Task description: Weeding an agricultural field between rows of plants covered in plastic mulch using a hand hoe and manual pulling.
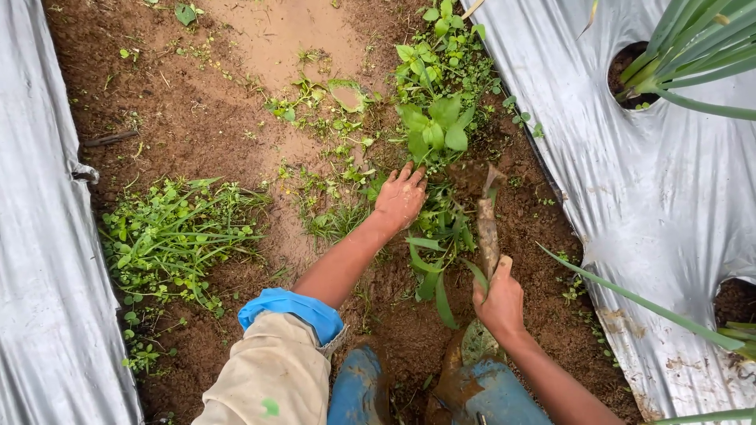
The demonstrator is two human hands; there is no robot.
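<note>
Silver plastic mulch sheeting (677, 197) flanks both hands I watch. Between them, leafy green weeds (435, 130) root in brown soil; my left hand (400, 197) presses spread fingers among them to grasp, right hand (500, 303) clenches a muddy wooden-handled digging tool (487, 228), blade down.

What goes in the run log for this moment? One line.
left hand: fingers pressed into weeds | right hand: gripping muddy hand hoe | ground: soil furrow between silver mulch sheets
</note>
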